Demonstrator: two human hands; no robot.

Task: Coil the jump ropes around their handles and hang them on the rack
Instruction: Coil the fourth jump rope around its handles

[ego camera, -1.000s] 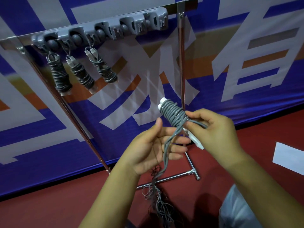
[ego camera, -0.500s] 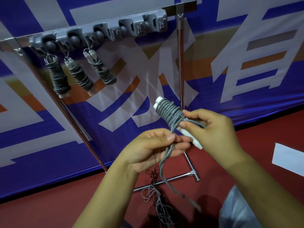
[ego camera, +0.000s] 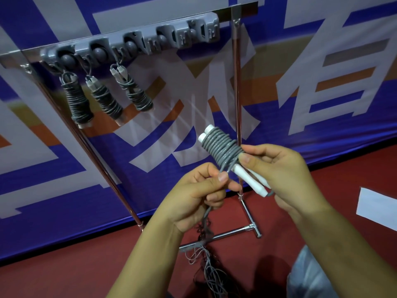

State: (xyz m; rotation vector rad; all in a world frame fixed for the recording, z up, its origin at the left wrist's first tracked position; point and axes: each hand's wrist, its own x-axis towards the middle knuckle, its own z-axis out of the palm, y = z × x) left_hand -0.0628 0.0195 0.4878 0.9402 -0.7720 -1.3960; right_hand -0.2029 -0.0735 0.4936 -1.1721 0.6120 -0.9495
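Banner (ego camera: 322,93), blue with white and orange shapes, cut off at every edge; red floor (ego camera: 75,265); metal rack (ego camera: 237,82), its left end out of frame, base partly behind the hands; grey hook strip (ego camera: 139,39) on the top bar, three coiled ropes (ego camera: 107,97) hanging from it, hooks hard to make out; right hand (ego camera: 279,168) gripping the paired white handles (ego camera: 251,179), thumb on the grey coil (ego camera: 223,147); left hand (ego camera: 193,196) pinching the loose rope (ego camera: 224,167); tangled rope pile (ego camera: 210,274) below, dim
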